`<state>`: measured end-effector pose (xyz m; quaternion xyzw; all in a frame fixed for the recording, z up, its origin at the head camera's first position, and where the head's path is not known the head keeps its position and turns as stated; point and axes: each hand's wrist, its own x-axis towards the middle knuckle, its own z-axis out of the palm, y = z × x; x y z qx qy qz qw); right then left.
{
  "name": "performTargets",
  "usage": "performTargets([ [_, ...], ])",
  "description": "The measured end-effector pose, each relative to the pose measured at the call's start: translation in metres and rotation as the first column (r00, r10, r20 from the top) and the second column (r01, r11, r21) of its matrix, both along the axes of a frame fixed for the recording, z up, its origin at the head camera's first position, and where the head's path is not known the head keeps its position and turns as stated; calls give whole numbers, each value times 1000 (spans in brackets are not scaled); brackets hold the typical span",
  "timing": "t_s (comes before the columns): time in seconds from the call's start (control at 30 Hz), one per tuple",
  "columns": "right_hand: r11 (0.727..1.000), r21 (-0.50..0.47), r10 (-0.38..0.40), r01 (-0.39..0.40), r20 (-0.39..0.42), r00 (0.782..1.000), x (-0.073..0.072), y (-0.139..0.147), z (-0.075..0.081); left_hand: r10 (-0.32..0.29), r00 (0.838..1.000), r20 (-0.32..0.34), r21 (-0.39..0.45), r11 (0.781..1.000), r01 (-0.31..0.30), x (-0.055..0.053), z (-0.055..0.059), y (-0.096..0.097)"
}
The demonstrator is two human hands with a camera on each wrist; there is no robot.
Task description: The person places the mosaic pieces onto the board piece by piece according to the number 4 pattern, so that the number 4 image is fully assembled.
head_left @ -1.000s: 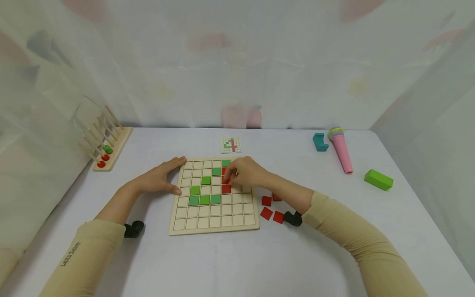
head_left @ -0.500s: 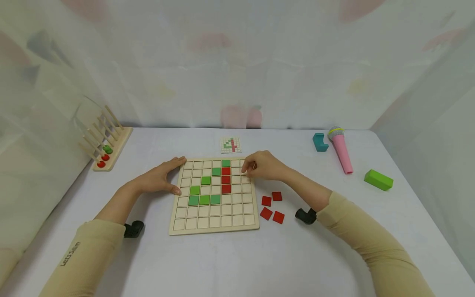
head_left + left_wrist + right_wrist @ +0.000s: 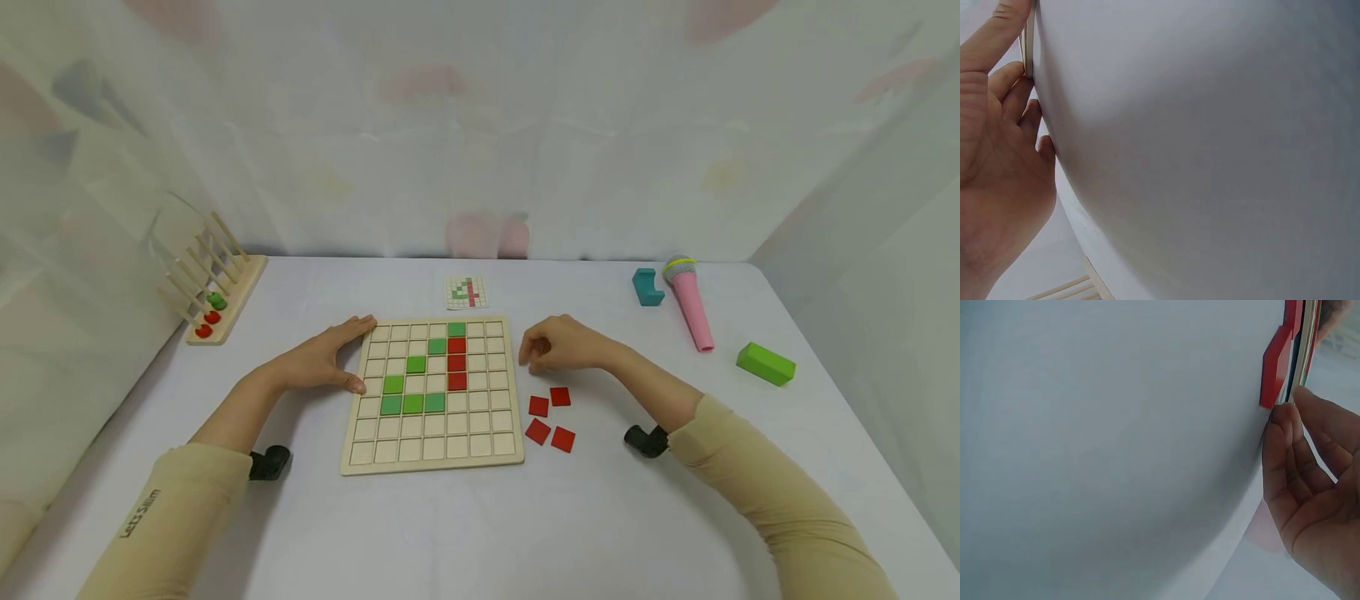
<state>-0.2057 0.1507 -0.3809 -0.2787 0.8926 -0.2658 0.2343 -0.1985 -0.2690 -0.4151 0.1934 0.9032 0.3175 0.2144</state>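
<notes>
A square wooden grid board [image 3: 435, 427] lies in the middle of the head view. Green tiles [image 3: 412, 404] form a slanted line and a short row on it, and a column of red tiles [image 3: 457, 363] runs below the top green one. My left hand [image 3: 322, 358] rests at the board's left edge, thumb and fingers spread along it. Off the right edge, my right hand [image 3: 562, 343] hovers low over the table with loosely bent fingers and nothing in them. Just in front of it lie several loose red tiles [image 3: 538, 406], whose sides show in the right wrist view.
Behind the board lies a small pattern card [image 3: 467, 293]. A wooden peg rack [image 3: 243, 287] with red and green pieces stands at the left. Toward the right are a teal block [image 3: 647, 287], a pink toy microphone [image 3: 690, 308] and a green block [image 3: 765, 364].
My right hand has left the red column on the board and moved right, past the board's edge, uncovering the red tiles there. The left hand stays where it was.
</notes>
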Motion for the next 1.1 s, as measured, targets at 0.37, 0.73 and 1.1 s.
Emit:
performTargets([
  [0.37, 997, 31, 61, -67, 152, 986, 2, 26, 2, -1, 1000, -3, 0, 1000, 1, 1, 2, 0],
  [0.73, 988, -20, 155, -155, 255, 955, 5, 37, 3, -4, 1000, -6, 2, 1000, 4, 0, 2, 0],
  [1.1, 977, -35, 213, -210, 208, 955, 7, 40, -3, -5, 1000, -2, 7, 1000, 5, 1, 2, 2],
])
